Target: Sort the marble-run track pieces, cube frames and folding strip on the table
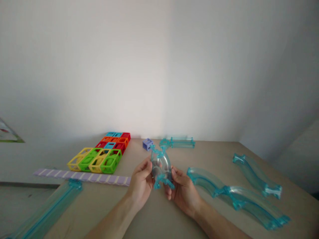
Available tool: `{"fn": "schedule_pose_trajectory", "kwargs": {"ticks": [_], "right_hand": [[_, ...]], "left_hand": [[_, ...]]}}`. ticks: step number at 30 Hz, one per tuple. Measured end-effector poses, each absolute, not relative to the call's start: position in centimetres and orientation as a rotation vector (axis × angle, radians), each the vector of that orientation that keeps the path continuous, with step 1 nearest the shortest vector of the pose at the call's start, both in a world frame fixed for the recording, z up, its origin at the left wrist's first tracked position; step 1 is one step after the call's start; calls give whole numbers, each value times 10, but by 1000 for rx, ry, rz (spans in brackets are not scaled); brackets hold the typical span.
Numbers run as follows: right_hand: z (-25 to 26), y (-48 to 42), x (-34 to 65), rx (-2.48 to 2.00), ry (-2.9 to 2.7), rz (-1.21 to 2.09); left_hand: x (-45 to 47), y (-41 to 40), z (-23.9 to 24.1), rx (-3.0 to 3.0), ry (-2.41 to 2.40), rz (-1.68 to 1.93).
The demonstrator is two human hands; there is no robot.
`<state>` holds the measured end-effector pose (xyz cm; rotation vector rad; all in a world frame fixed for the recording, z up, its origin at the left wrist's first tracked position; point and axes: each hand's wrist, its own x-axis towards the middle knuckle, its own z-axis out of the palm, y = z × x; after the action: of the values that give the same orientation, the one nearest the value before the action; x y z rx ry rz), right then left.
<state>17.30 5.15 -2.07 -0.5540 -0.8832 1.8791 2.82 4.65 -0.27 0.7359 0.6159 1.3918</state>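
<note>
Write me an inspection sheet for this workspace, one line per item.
Surface: brownish tabletop.
Job's things: clear curved piece with teal ends, between both hands.
Clutter: coloured frame cubes, striped strip and straight teal piece left; lavender cube and clear teal tube behind; wavy teal pieces right.
Hands: left hand and right hand, fingers on the curved piece's sides.
Cables: nothing seen.
Surroundings: pale walls.

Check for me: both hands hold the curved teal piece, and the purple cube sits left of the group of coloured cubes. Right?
Not quite: in the head view, the purple cube sits right of the group of coloured cubes. The left hand and right hand do hold the curved teal piece.
</note>
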Motion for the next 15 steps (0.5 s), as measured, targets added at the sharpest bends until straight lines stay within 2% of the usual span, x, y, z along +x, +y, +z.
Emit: {"fn": "schedule_pose_trajectory", "kwargs": {"ticks": [5,15], "right_hand": [[-25,50,170,-615,-958,1829],[-19,54,173,-615,-929,1706]], "left_hand": [[37,38,2,898,558,1241],[36,43,-2,976,772,1381]]}}
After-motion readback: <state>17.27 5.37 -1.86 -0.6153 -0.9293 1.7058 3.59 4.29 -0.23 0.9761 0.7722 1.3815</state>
